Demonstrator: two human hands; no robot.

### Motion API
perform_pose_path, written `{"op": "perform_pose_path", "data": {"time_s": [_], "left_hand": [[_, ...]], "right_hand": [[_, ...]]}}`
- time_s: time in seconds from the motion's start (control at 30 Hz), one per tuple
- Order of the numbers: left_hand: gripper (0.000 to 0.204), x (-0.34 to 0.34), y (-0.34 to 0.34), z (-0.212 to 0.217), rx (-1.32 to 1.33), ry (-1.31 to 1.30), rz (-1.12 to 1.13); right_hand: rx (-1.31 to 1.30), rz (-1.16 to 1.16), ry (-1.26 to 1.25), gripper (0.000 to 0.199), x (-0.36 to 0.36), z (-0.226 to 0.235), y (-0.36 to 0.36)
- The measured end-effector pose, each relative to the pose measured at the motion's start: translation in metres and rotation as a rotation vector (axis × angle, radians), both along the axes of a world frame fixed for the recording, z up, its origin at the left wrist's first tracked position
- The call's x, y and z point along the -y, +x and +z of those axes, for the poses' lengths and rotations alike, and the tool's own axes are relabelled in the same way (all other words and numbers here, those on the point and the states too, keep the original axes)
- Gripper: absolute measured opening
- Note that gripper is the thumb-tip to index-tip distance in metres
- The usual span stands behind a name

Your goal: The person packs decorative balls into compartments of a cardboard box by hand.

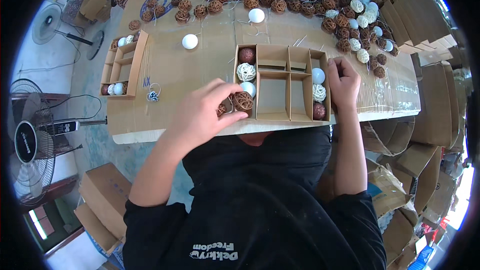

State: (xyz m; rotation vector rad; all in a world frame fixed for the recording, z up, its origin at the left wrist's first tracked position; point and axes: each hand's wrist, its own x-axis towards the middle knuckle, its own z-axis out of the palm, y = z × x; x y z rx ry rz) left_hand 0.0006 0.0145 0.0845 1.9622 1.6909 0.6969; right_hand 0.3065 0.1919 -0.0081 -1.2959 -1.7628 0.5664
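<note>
In front of me on the table lies a shallow cardboard box (273, 76) split by dividers. Its left column has a dark red ball (246, 55), a white wicker ball (246, 72) and a smooth white ball (248, 88). My left hand (202, 112) pinches a brown wicker ball (243, 101) at that column's near end. Another brown wicker ball (221, 109) shows partly behind the fingers. Along the right column sit a white ball (318, 75), a white wicker ball (319, 92) and a dark red ball (319, 110). My right hand (345, 84) grips the box's right wall.
Many brown, white and red balls with strings (300, 5) cover the table's far side. Single white balls (190, 41) lie nearer. A second divided box (123, 65) stands at the left, beside a small dark cluster on a ring (153, 95). Fans and cartons surround the table.
</note>
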Motion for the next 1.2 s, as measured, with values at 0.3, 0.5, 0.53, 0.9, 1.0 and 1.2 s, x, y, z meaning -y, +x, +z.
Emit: {"op": "perform_pose_path", "data": {"time_s": [0.3, 0.5, 0.53, 0.9, 1.0, 1.2], "left_hand": [[0.038, 0.023, -0.011, 0.000, 0.485, -0.047, 0.137], [0.050, 0.021, 0.029, 0.010, 1.132, 0.080, 0.083], [0.053, 0.016, 0.035, 0.002, 1.061, 0.089, 0.044], [0.091, -0.008, 0.067, 0.010, 0.921, -0.005, -0.062], [0.091, -0.010, 0.069, 0.003, 0.774, 0.166, -0.055], [0.030, -0.003, 0.042, 0.005, 0.090, 0.301, 0.168]], "right_hand": [[-0.082, 0.010, 0.058, 0.014, 0.002, -0.002, 0.003], [-0.446, 0.155, -0.037, 0.014, 0.089, 0.040, -0.025], [-0.571, 0.350, -0.177, 0.014, 0.107, 0.059, -0.044], [0.093, 0.877, -0.059, 0.054, 0.109, 0.109, -0.054], [-0.005, 0.809, -0.063, 0.052, 0.103, 0.114, -0.051], [-0.165, 0.202, -0.068, 0.043, 0.041, 0.091, -0.021]]}}
